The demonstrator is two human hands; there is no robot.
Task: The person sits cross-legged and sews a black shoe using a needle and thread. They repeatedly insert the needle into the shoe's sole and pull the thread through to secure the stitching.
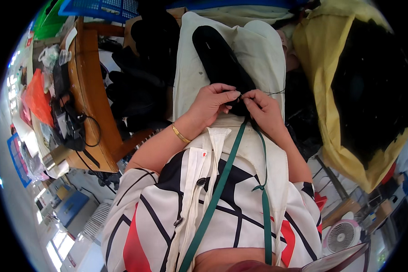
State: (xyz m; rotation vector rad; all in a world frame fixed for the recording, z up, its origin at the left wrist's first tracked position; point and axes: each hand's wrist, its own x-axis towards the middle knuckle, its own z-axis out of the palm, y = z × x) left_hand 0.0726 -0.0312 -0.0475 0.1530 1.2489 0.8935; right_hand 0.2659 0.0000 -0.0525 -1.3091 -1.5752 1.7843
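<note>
A long black shoe-shaped piece (220, 59) with a rounded end lies slantwise on the white cloth (186, 68) over my lap. My left hand (213, 103) pinches the near end of the black piece, thumb against fingers. Close beside it, my right hand (264, 110) is closed in a pinch, its fingertips almost meeting the left thumb. Dark thread (276, 92) trails to the right from my right hand. Any needle between the fingertips is too small to make out. Green straps (226, 177) hang down toward my hands.
At the left stands a wooden table (93, 90) with an orange plastic bag (38, 97) and dark cables beside it. More black pieces (138, 90) are piled between table and lap. A large yellow sack (317, 59) with black contents is at the right. A fan (342, 235) sits lower right.
</note>
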